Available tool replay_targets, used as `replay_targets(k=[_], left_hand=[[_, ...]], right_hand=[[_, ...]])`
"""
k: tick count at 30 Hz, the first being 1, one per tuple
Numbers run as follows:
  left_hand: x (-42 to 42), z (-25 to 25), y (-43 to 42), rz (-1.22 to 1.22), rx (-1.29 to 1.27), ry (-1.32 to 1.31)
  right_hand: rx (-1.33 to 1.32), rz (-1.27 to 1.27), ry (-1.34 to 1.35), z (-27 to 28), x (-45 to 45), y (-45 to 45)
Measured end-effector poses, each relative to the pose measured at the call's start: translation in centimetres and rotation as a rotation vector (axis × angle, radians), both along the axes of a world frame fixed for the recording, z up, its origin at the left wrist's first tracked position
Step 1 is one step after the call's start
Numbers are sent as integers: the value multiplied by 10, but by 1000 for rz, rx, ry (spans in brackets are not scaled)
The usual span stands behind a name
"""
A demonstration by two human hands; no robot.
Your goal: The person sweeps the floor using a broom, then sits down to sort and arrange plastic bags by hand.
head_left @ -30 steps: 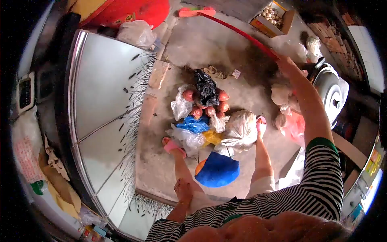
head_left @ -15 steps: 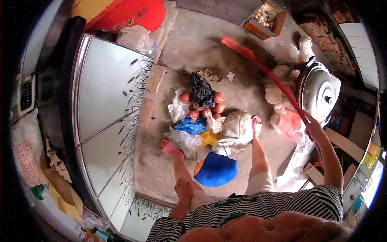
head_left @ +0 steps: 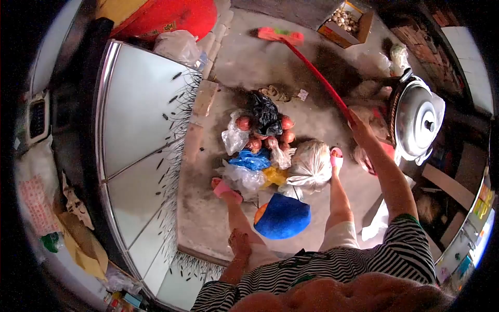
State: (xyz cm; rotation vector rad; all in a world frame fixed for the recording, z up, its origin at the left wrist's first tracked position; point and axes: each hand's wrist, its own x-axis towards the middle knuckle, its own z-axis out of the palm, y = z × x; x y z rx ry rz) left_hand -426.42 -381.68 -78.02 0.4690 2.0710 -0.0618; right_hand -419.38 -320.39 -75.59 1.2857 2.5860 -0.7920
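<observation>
My right hand is closed round the red handle of a broom. The broom reaches away from me, and its red and green head is on the concrete floor, slightly blurred. My left hand rests on my left leg near the knee, holding nothing I can see; its fingers look laid over the leg. Between my feet lies a pile of bags: a black bag, a blue bag, a yellow bag and a full whitish bag, with red onions among them.
A blue cushion-like thing is just in front of me. On the right stands a silver lidded pot. An open box of garlic-like bulbs sits at the back. White glossy panels line the left, beside a red container.
My right arm has swung forward and left, away from the pot. The broom head has moved left and farther away along the floor. My left hand stays on my leg.
</observation>
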Motion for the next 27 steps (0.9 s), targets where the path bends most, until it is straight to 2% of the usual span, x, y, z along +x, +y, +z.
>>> replay_targets(k=[1,3,4,5,7,9,10,11,13,15,17,19,20,21,23,25,27], left_hand=[[-3,-4,-2,-64,-64,-70],[5,1,-2,92,75,143],[11,3,-2,172,144,247],[12,-3,-8,60,170,243],[8,-17,-21,-163,211,236],[9,-18,-23,-19,125,76],[10,-19,-23,51,82,-3],[14,-24,-24,41,79,56],[26,-36,-34,19,66,176],[19,-34,-25,51,5,103],[13,-29,-15,4,-14,72],[7,-24,-12,-133,0,76],[14,-33,-19,-77,-20,69],[21,-39,-27,-24,-38,60],[25,-42,-32,88,-14,60],[24,-31,-27,214,66,80],[29,-36,-33,37,185,247]], right_hand=[[-48,-5,-28,15,6,-8],[-205,-114,81,61,15,-31],[-345,-291,43,82,30,-35],[-484,-468,7,99,38,-34],[-260,-170,-3,109,31,-28],[-235,-99,-44,124,-3,-26],[-321,-178,-78,125,-39,-18],[-460,-243,-86,96,-54,6],[-458,-134,229,19,-96,34],[-515,0,601,-62,-132,66],[-755,-156,630,-76,-188,71],[-439,-4,299,-125,-209,97],[-279,75,129,-134,-214,99],[-373,-10,152,-138,-206,103],[-557,-180,199,-103,-195,95],[-555,-278,230,-67,-182,93],[-563,-338,270,-46,-162,94]])
